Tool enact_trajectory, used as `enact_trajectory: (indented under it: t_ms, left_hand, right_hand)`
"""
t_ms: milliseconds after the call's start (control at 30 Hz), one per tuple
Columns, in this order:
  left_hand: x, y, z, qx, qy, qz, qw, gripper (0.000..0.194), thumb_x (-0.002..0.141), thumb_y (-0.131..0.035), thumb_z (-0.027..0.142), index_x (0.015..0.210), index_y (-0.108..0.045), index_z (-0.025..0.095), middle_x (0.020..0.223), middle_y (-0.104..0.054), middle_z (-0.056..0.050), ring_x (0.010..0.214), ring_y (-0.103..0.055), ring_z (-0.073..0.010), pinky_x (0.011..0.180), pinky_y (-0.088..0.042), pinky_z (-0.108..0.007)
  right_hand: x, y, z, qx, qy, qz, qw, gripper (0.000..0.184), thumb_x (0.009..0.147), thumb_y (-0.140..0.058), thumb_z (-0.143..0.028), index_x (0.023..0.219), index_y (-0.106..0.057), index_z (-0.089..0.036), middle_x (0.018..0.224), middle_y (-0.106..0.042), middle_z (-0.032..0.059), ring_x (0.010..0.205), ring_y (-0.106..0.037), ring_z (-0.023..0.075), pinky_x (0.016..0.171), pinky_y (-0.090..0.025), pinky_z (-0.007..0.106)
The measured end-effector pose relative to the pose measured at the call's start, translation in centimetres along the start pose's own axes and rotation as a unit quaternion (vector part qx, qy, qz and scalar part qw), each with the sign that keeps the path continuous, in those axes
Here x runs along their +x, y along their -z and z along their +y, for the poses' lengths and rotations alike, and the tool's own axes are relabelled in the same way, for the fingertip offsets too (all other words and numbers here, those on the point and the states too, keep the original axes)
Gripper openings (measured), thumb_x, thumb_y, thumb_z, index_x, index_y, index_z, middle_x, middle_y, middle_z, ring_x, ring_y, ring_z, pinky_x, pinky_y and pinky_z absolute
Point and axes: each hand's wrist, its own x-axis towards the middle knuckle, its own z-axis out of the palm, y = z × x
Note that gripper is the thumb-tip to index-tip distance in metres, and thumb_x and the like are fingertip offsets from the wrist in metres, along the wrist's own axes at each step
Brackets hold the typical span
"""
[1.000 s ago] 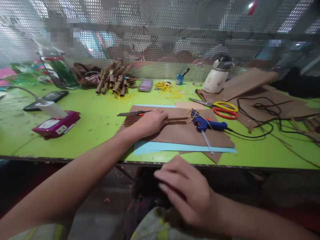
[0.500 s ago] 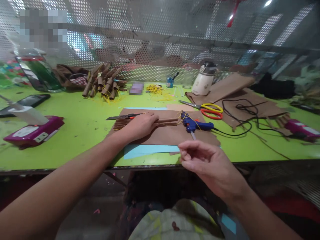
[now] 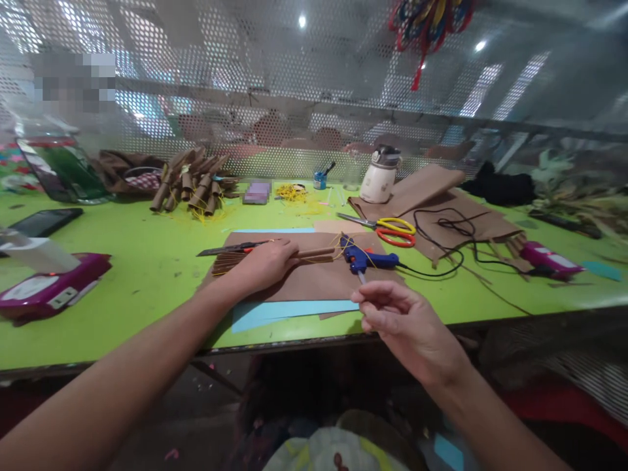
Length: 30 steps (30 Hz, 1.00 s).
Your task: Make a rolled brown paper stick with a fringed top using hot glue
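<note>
My left hand (image 3: 275,263) lies over a bundle of narrow brown paper strips (image 3: 228,263), its fingers curled down around them. Two thin rolled ends stick out to its right. A box cutter (image 3: 223,249) with an orange part lies just behind the bundle. Before the table's near side, my right hand (image 3: 397,317) is raised with thumb and fingertips pinched together; what they hold, if anything, is too small to make out. Close to those fingertips a glue stick protrudes from a blue glue gun (image 3: 358,257), which lies on a brown paper sheet (image 3: 314,282). Thin yellow strands cross the gun.
Light-blue paper (image 3: 289,311) pokes out beneath the brown sheet. Behind are scissors (image 3: 395,230), a white bottle (image 3: 379,176) and several rolled brown paper bundles (image 3: 196,186). A black cord (image 3: 466,242) winds to the right. A purple power strip (image 3: 59,288) sits at left.
The view has tilted up, so the tabletop things appear lower and slightly left. My right hand's fingers have drawn closer together into a pinch. My left hand stays on the paper strips.
</note>
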Motion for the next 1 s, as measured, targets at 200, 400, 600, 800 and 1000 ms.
enact_trajectory:
  t_ms: [200, 400, 600, 800, 1000]
  left_hand:
    - [0.2, 0.4, 0.0, -0.028, 0.008, -0.029, 0.999, 0.027, 0.094, -0.039, 0.036, 0.088, -0.057, 0.017, 0.086, -0.063, -0.008, 0.075, -0.059, -0.0216, 0.069, -0.042, -0.031]
    - [-0.2, 1.0, 0.2, -0.031, 0.022, -0.039, 0.999, 0.026, 0.094, -0.038, 0.034, 0.089, -0.057, 0.017, 0.089, -0.063, -0.01, 0.078, -0.06, -0.0223, 0.071, -0.043, -0.032]
    - [-1.0, 0.4, -0.3, -0.027, 0.036, -0.019, 0.999, 0.022, 0.093, -0.041, 0.029, 0.087, -0.058, 0.018, 0.096, -0.065, -0.009, 0.086, -0.061, -0.0207, 0.077, -0.045, -0.03]
    - [-1.6, 0.5, -0.4, -0.102, 0.084, -0.046, 0.99, 0.018, 0.091, -0.044, 0.029, 0.091, -0.059, 0.019, 0.104, -0.063, -0.009, 0.092, -0.06, -0.0221, 0.08, -0.045, -0.032]
    - [-1.8, 1.2, -0.3, -0.119, 0.106, -0.077, 0.984, 0.017, 0.088, -0.046, 0.027, 0.09, -0.061, 0.021, 0.106, -0.063, -0.008, 0.096, -0.059, -0.0227, 0.082, -0.044, -0.032]
  right_hand:
    - [-0.1, 0.0, -0.2, -0.006, 0.016, 0.027, 0.999, 0.022, 0.069, -0.078, -0.021, 0.09, -0.07, -0.018, 0.073, -0.061, -0.0014, 0.068, -0.053, 0.009, 0.066, -0.045, 0.023]
    - [-1.0, 0.4, -0.8, -0.082, 0.039, 0.08, 0.993, 0.03, 0.074, -0.075, -0.025, 0.101, -0.065, -0.019, 0.065, -0.045, -0.0059, 0.06, -0.044, 0.0076, 0.058, -0.039, 0.021]
    - [1.6, 1.4, -0.8, -0.195, 0.011, 0.058, 0.979, 0.037, 0.063, -0.082, -0.032, 0.095, -0.072, -0.017, 0.062, -0.052, -0.0039, 0.059, -0.052, 0.0094, 0.056, -0.045, 0.022]
    - [6.1, 0.1, -3.2, -0.188, 0.067, -0.003, 0.98, 0.032, 0.056, -0.086, -0.032, 0.082, -0.075, -0.018, 0.06, -0.059, -0.0018, 0.058, -0.063, 0.0131, 0.061, -0.054, 0.025]
    - [8.5, -0.3, -5.0, -0.222, 0.086, -0.07, 0.969, 0.026, 0.061, -0.084, -0.029, 0.077, -0.068, -0.016, 0.059, -0.064, -0.0005, 0.056, -0.067, 0.0156, 0.053, -0.054, 0.025]
